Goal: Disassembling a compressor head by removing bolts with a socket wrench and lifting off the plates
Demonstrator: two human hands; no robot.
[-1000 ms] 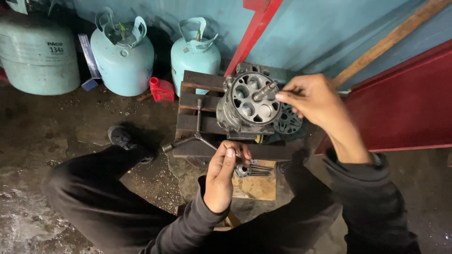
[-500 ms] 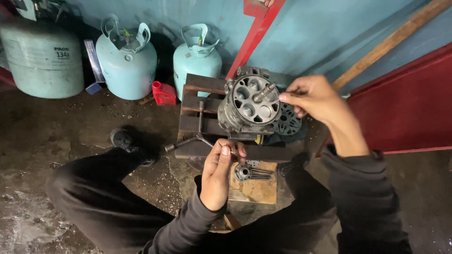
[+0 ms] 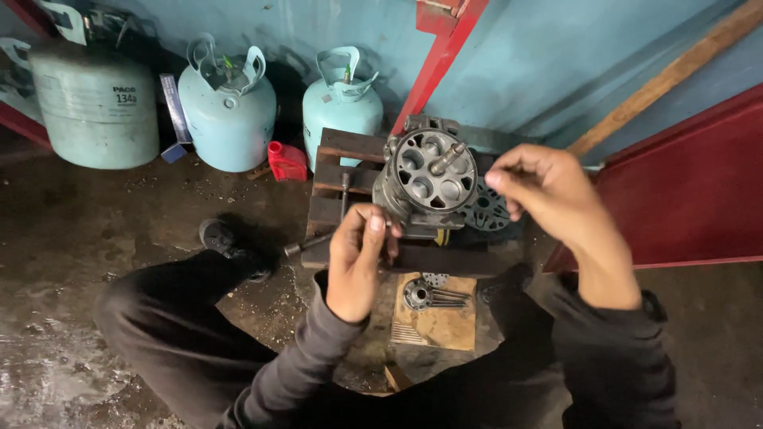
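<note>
Since a second ago the left hand (image 3: 355, 262) has risen from the small parts on the floor up to the near edge of the round metal block (image 3: 429, 181), and the right hand (image 3: 544, 189) has drawn back from the block's face to hang just to its right. The block itself has not moved.

Along the blue wall (image 3: 524, 71) stand three gas cylinders: a big pale one (image 3: 95, 111) at far left, a light blue one (image 3: 228, 115) next to it, and a smaller one (image 3: 342, 107) behind the stand. A red metal beam (image 3: 441, 59) leans up the wall, and a red panel (image 3: 691, 191) fills the right side, with a wooden strip (image 3: 668, 75) slanting above it. A small red can (image 3: 288, 161) sits on the dirty floor (image 3: 87, 230) between the cylinders and the dark iron stand (image 3: 342, 187).

The block rests on that stand, its face with round holes turned toward the camera, a short shaft sticking out of the middle. A flat round plate with holes (image 3: 485, 208) lies just to its right, partly behind the right hand. On the floor below the stand is a piece of cardboard (image 3: 437, 318) with a small round part and bolts (image 3: 425, 294) on it. The person's black shoe (image 3: 222, 238) shows at left.

The left hand's fingers are curled, thumb up, fingertips touching the block's lower left side. The right hand's fingers are pinched together; whether they grip anything I cannot tell.
</note>
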